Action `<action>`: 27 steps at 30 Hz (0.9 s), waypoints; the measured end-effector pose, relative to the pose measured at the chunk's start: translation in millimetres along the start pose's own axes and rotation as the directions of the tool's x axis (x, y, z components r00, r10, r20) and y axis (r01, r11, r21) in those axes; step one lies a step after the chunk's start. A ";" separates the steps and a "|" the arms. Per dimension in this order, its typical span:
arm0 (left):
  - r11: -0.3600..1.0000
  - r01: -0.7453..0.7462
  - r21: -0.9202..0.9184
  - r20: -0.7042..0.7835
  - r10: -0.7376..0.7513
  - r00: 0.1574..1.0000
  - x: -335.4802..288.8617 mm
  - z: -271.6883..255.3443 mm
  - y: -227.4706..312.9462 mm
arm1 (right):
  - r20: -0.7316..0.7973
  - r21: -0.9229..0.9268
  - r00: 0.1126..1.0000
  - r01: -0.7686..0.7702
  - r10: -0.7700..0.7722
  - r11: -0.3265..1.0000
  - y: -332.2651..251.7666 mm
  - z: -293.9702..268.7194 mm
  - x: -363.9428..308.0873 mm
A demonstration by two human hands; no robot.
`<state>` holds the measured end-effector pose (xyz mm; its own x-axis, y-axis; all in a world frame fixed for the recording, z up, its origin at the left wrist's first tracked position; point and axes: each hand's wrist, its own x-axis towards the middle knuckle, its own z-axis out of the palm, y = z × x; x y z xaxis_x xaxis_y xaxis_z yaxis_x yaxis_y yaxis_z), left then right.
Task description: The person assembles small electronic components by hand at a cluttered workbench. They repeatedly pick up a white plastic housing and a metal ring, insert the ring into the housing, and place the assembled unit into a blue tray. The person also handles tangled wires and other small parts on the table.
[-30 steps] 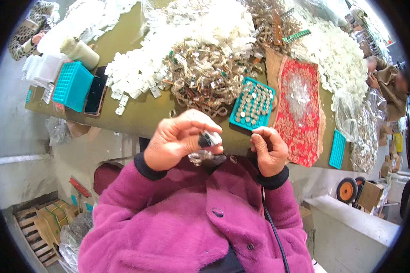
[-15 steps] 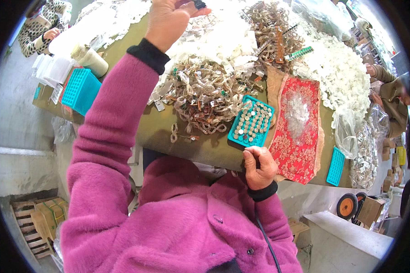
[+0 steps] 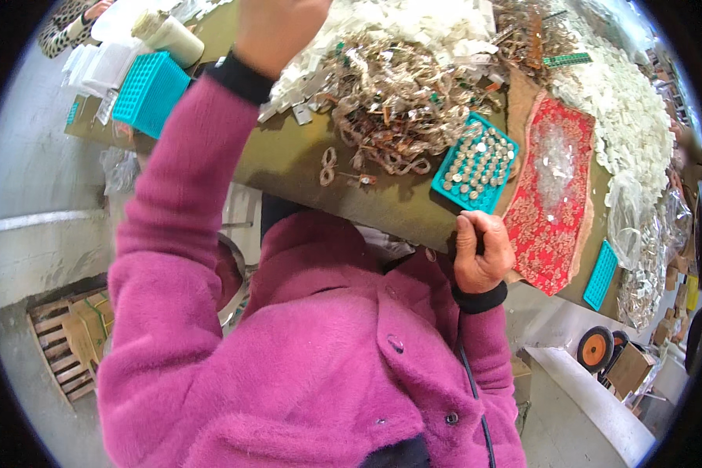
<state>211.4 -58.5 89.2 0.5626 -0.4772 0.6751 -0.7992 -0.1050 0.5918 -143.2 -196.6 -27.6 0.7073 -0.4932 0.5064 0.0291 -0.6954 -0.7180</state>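
My left hand (image 3: 279, 30) is raised at the top edge of the view, where its fingertips are cut off. Whatever it holds is hidden. Curled with thumb against forefinger, my right hand (image 3: 483, 251) is just below the near corner of a teal tray (image 3: 443, 187); what it pinches, if anything, I cannot make out. Rows of small round silvery pieces (image 3: 476, 168) fill that tray. Behind it lies a tangled heap of coiled pale wires with small parts (image 3: 390, 101). One loose coil (image 3: 328, 166) and a small orange-and-white part (image 3: 366, 179) lie in front.
A red flowered cloth (image 3: 550, 242) with clear bits (image 3: 554, 160) lies right of the tray. White pieces (image 3: 628, 117) are piled beyond. Stacked teal trays (image 3: 150, 93) and a whitish jar (image 3: 169, 39) stand left; another teal tray (image 3: 600, 274) rests at the right edge.
The view has shifted, so the table things sit further right and higher. My left hand's fingertips, which held something small and dark, have left the picture. My right hand remains curled by the tray.
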 end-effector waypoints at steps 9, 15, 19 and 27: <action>0.956 0.013 0.293 0.319 -0.111 0.941 -187.4 -16.4 62.5 | 0.091 0.156 0.989 -0.131 0.118 0.979 -36.5 8.8 -0.4; 0.948 0.140 0.285 0.266 -0.219 0.939 -197.6 -7.9 68.0 | 0.497 0.323 0.817 -0.488 0.293 0.811 -73.6 42.7 -1.1; 0.956 0.273 0.110 0.237 -0.292 0.927 -203.7 -12.0 75.5 | 0.496 0.321 0.783 -0.568 0.376 0.758 -77.8 57.4 -4.8; 0.290 0.711 -0.640 0.530 -0.502 0.683 -231.3 2.0 111.3 | 0.268 0.529 0.949 -0.288 0.165 0.798 -76.8 65.2 -8.5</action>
<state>-8.1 38.4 -2.0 0.6736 -0.7358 -0.0699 0.3034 0.1889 0.9340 -105.4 -104.9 -7.9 0.8657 -0.4424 0.2341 0.1929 -0.1367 -0.9717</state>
